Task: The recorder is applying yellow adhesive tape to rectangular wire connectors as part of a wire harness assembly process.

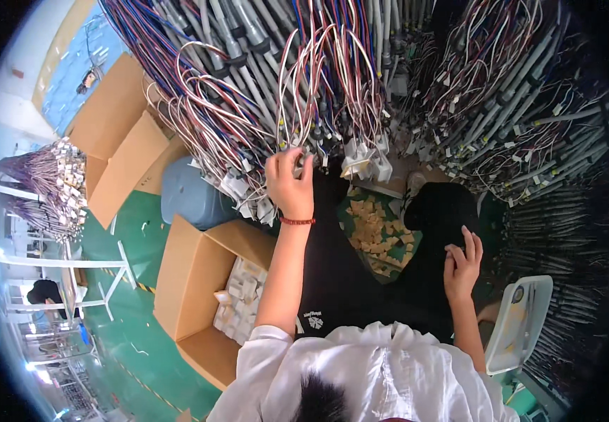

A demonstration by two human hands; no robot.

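Observation:
My left hand point(289, 184) reaches up into a hanging bundle of red, white and blue wires point(248, 105), its fingers pinched around a wire end among white connectors point(364, 163). A red bead bracelet circles that wrist. My right hand point(462, 266) rests flat with fingers apart on my black-trousered knee, holding nothing. Below the knees lies a pile of small tan pieces point(376, 233) on the floor.
An open cardboard box point(185, 281) with small white parts stands at my left, next to a grey-blue bin point(188, 197) and more flattened boxes point(118, 151). A white tray point(522, 320) lies at my right. Grey cable bundles point(529, 119) hang at the right.

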